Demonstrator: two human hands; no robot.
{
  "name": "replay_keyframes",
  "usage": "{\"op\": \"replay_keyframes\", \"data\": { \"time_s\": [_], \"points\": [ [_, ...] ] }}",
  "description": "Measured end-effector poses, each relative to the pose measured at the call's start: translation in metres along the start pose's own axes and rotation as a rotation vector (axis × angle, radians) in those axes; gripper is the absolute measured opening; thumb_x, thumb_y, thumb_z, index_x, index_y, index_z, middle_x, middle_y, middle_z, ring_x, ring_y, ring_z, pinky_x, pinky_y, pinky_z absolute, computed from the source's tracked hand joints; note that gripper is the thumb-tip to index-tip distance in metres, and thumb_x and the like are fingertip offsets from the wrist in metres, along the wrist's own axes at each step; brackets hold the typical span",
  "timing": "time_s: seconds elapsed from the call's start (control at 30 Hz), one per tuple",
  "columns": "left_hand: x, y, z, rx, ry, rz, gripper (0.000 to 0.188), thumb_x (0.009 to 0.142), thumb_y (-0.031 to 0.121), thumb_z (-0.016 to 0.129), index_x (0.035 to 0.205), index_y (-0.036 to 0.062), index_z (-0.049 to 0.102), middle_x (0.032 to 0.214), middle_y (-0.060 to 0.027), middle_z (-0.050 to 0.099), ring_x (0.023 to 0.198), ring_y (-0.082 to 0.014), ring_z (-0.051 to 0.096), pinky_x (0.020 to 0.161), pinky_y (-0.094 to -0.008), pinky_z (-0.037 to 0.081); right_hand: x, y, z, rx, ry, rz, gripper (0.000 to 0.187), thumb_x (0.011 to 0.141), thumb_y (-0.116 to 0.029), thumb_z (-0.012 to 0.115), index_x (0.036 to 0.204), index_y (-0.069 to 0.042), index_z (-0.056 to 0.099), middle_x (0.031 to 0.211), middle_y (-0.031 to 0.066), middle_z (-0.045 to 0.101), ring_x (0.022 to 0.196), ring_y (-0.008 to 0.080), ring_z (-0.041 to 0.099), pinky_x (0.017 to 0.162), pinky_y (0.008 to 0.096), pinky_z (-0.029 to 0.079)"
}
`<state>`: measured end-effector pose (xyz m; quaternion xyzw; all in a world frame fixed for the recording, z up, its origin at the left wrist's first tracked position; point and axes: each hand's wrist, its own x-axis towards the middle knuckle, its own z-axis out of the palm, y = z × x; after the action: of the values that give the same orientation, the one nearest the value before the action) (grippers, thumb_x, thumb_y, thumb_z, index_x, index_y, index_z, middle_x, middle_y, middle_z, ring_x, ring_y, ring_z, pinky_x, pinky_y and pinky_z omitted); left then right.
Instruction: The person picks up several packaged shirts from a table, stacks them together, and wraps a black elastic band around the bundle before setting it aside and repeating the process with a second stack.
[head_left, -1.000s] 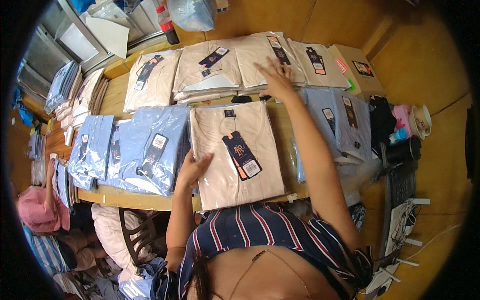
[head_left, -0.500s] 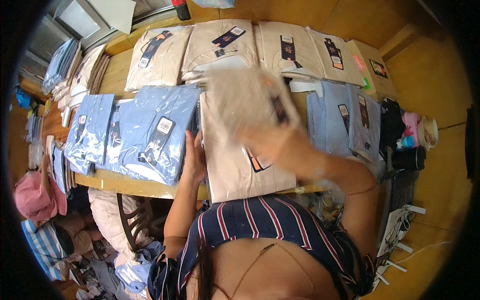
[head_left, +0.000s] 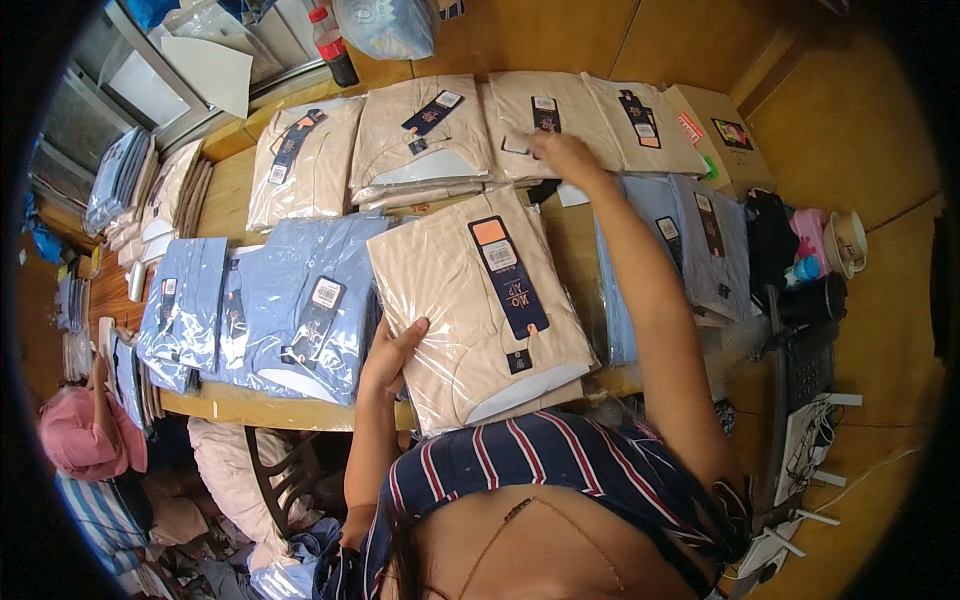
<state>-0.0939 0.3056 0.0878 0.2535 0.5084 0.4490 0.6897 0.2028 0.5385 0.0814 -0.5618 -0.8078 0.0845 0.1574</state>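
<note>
A clear-bagged beige shirt (head_left: 440, 290) with a dark hang tag lies tilted on a pile of similar shirts before my chest. My left hand (head_left: 393, 352) grips the pile's left edge, thumb on top and the other fingers partly hidden beside it. My right hand (head_left: 565, 158) is stretched across the table to the third beige bagged shirt (head_left: 570, 110) in the far row. Its fingers point left near that shirt's tag, slightly blurred and apart, with nothing visible in them.
Blue bagged shirts (head_left: 300, 300) lie to the left, more blue ones (head_left: 640, 270) to the right. Beige stacks (head_left: 300, 180) line the back, beside a cardboard box (head_left: 735, 150). A bottle (head_left: 332, 48) stands behind. A person in pink (head_left: 95, 430) is at the lower left.
The beige bagged shirt my right hand was moving now lies on the near pile. My right hand has gone forward to the far row; my left hand stays at the pile's left edge.
</note>
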Motion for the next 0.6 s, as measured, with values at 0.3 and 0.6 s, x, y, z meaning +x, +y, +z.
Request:
{"op": "replay_keyframes", "data": {
  "time_s": [0.3,0.6],
  "points": [
    [-0.003,-0.001,-0.001,-0.160,-0.023,-0.077,0.073,0.077,0.059,0.027,0.122,0.0016,0.026,0.119,-0.0154,0.037,0.105,-0.0242,0.043,0.086,-0.0336,0.037,-0.070,-0.101,-0.122,0.182,0.321,-0.223,0.026,0.078,-0.018,0.048,0.096,0.000,0.053,0.081,0.0143,0.058,0.066,0.0213,0.057,0.059,0.0279,0.045],
    [-0.010,-0.005,-0.005,-0.145,-0.014,0.017,0.050,0.070,0.004,0.059,0.112,-0.0031,0.033,0.104,-0.0149,0.049,0.088,-0.0224,0.052,0.074,-0.0305,0.044,-0.094,-0.160,-0.076,0.230,-0.342,-0.179,0.026,0.081,-0.024,0.039,0.091,-0.006,0.054,0.078,0.0149,0.056,0.072,0.0283,0.056,0.065,0.0372,0.044]
  ]
}}
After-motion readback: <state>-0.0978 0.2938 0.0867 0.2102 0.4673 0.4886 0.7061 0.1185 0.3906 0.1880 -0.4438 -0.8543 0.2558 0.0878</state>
